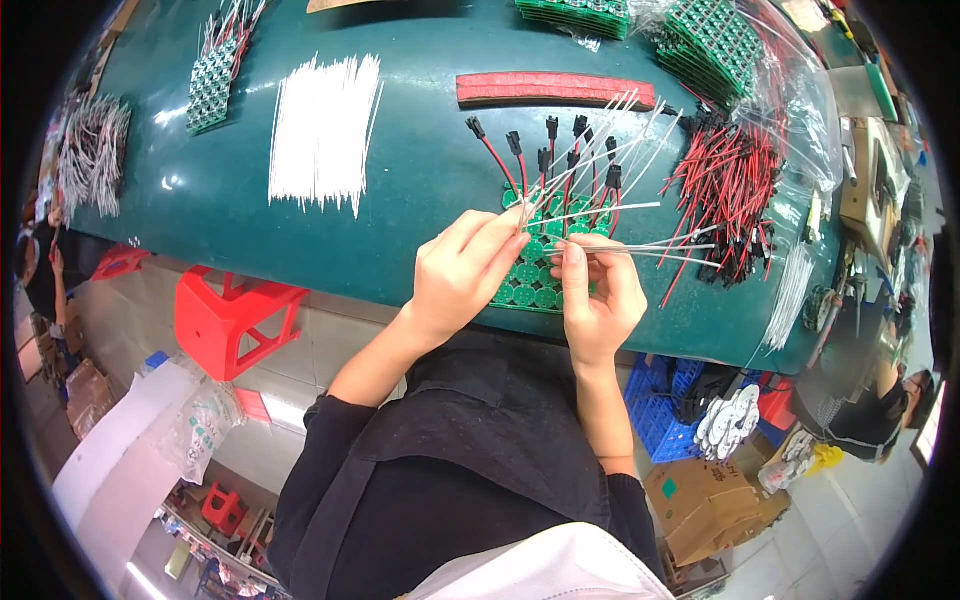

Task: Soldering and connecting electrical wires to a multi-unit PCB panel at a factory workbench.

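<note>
A green circuit board panel (524, 292) of round units lies at the table's near edge, under both my hands. Several red-and-black leads with black connectors (553, 128) rise from its far part, mixed with thin white wires (612, 128) that fan out to the upper right. My left hand (458, 268) pinches thumb and forefinger together at the near end of a white wire, above the panel's left side. Between the thumb and fingers of my right hand (606, 300) is a small bunch of white wires (668, 248) pointing right. Their tips come close to my left fingertips.
Beyond the panel lies a long red strip (555, 88). A white wire bundle (325, 132) rests at left, with another board with wires (212, 85) farther left. To the right are piled red-and-black leads (725, 190) and stacked green boards (708, 45). A red stool (225, 318) stands below.
</note>
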Demonstrator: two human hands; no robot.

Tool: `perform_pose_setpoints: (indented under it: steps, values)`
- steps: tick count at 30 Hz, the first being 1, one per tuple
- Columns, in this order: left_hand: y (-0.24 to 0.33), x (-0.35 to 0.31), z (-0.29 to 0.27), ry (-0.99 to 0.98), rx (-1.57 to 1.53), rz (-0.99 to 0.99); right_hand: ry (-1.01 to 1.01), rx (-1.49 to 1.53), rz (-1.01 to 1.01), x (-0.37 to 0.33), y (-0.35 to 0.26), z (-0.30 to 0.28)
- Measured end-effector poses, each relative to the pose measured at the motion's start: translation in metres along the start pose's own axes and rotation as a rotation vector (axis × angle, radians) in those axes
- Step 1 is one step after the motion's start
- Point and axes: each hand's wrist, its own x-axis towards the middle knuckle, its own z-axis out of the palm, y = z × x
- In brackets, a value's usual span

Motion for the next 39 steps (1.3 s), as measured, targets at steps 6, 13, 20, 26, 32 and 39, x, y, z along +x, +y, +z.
perform_pose_setpoints:
  steps: [6, 13, 20, 26, 32, 39]
  values:
    - [-0.005, -0.002, 0.001, -0.002, -0.028, 0.014, 0.013, 0.093, 0.068, -0.003, 0.002, 0.003]
    - [-0.003, 0.001, 0.000, -0.003, -0.055, 0.030, -0.002, 0.094, 0.064, -0.002, 0.003, 0.004]
    - [0.000, 0.000, -0.001, -0.024, -0.062, 0.020, -0.136, -0.279, -0.156, 0.013, -0.012, 0.002]
    - [0.005, 0.005, 0.000, -0.043, -0.083, 0.015, -0.014, -0.215, -0.042, 0.005, -0.003, -0.012]
    - [0.004, 0.000, 0.004, 0.002, -0.160, -0.009, 0.023, -0.166, 0.005, 0.000, 0.008, -0.007]
    - [0.005, -0.001, 0.006, -0.027, -0.165, -0.004, 0.009, -0.266, -0.117, 0.002, 0.012, -0.004]
